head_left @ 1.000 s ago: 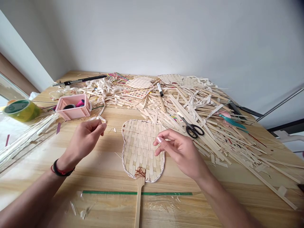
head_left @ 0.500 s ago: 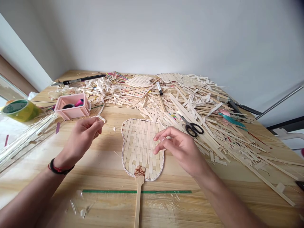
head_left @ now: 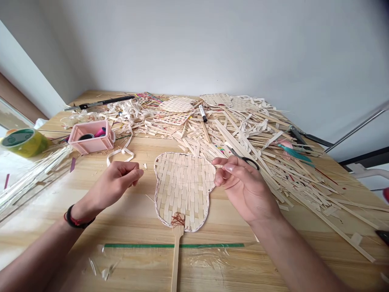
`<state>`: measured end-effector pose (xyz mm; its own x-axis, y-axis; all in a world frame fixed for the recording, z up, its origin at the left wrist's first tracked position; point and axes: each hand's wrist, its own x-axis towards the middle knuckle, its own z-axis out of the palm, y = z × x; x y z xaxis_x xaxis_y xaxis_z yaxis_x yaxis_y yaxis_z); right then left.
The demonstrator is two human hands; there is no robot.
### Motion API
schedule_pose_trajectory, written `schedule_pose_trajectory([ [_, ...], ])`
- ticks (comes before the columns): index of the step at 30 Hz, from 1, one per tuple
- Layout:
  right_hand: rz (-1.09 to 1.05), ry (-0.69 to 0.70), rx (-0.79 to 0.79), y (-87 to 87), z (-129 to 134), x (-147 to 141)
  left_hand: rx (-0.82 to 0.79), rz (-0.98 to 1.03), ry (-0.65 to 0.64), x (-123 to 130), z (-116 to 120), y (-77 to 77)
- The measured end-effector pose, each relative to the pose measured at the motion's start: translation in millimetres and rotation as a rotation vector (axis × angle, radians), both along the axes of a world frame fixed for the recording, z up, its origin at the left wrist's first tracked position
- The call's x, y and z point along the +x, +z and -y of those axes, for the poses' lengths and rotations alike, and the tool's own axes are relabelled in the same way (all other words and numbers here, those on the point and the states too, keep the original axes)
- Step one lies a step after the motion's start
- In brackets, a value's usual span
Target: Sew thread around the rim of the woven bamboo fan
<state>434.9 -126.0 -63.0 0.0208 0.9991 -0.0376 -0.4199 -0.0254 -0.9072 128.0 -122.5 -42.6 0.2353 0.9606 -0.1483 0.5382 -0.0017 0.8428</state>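
Lightly, the right hand [head_left: 246, 190] touches the woven bamboo fan [head_left: 182, 190].

The right hand [head_left: 246, 190] is parked right over the scissors [head_left: 251, 162] at 3 o'clock, so all you get is a bit of black finger loop. The left hand [head_left: 111, 186] has its fingers curled and I can't tell if anything's in there. At 6 o'clock the bottom edge chops off the fan handle [head_left: 175, 263]. Out on the right edge, a red blob [head_left: 386, 194] at 3 o'clock and a dark thing [head_left: 383, 237] at 4 o'clock are both clipped, no clue what they are. Stuff in the pink bin [head_left: 91, 145] at 9 o'clock is half hidden by its wall.
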Motion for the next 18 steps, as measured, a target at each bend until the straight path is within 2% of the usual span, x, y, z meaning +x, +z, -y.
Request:
schedule_pose_trajectory([
  [3,-0.025,-0.072,-0.038,-1.3,-2,1,-0.01,0.024,-0.066,2,3,0.9],
  [7,-0.075,-0.097,-0.098,0.2,-4,1,-0.003,0.059,-0.167,4,9,2.0],
  [12,-0.076,-0.001,-0.117,5.3,-2,-1,-0.017,0.078,-0.226,7,11,5.3],
  [18,-0.047,0.073,-0.067,7.0,1,-3,-0.034,0.074,-0.192,5,12,4.4],
])
